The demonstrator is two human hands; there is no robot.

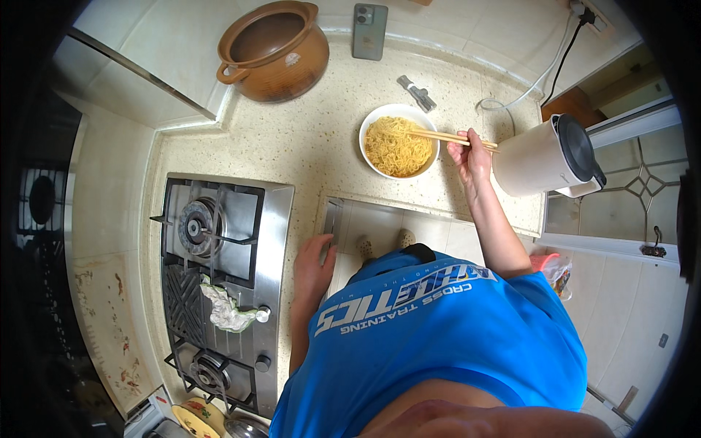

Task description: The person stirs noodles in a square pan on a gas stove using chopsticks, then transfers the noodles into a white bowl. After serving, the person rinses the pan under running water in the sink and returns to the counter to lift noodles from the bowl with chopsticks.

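Observation:
My right hand [472, 157] grips a pair of wooden chopsticks [446, 137], whose tips reach into yellow noodles [398, 147]. The noodles fill much of a white bowl [368, 157] on the speckled countertop [257, 139]. Close by on the right of that hand stands a cream electric kettle [528, 159] with a black lid. My left hand [315, 265] holds nothing and rests at the counter's edge, beside the gas stove, with its thumb apart from the fingers.
A brown clay pot [290, 60] stands at the back left, near a phone [369, 33] leaning on the wall. Behind the bowl lies a small grey clip-like object [417, 94]. A crumpled cloth [225, 309] lies on the gas stove [276, 235]. Cables [564, 60] run from the wall socket.

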